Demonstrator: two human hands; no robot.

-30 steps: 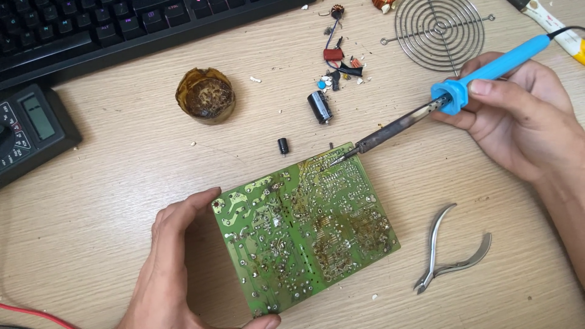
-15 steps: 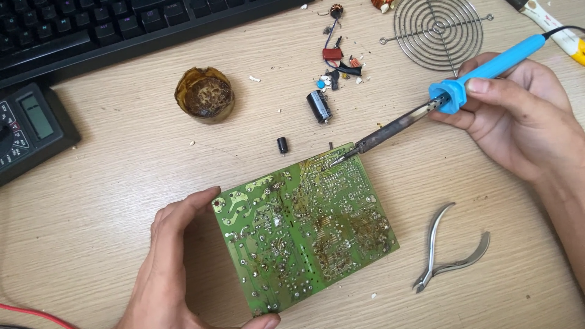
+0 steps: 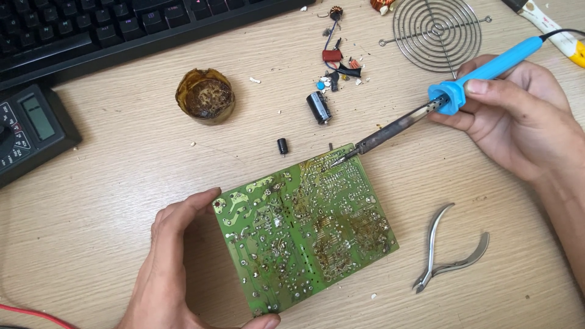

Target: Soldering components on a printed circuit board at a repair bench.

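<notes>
My left hand [image 3: 173,262] grips the green circuit board [image 3: 304,228] by its near-left edge, thumb up along the side and fingers curled under the bottom corner, so only a fingertip shows there; the wrist runs out of the bottom of the view. The board lies solder side up on the wooden desk [image 3: 109,201], turned at an angle, and whatever parts sit on its underside are hidden from me.

My right hand [image 3: 518,116] is closed round the blue handle of the soldering iron [image 3: 426,113], fingers pinched near the collar. The dark shaft slopes down to the left, and its tip rests at the board's far edge. Whether it touches a solder joint or just the edge I cannot make out; the spot is too small. The iron's cord leaves at the top right, cut off by the frame.

Just beyond the board stand a small black capacitor [image 3: 282,146] and, farther off, a larger black one [image 3: 319,107] lying on its side. Past that is a scatter of loose pulled components [image 3: 336,64], too small and tangled to tell apart. A round tin of brown rosin [image 3: 205,96] sits to the left. The flush cutters [image 3: 448,250] lie to the right of the board, handles apart. A wire fan guard [image 3: 437,30], a black keyboard [image 3: 91,27] and a multimeter [image 3: 30,131] are each partly cut off at the edges.
</notes>
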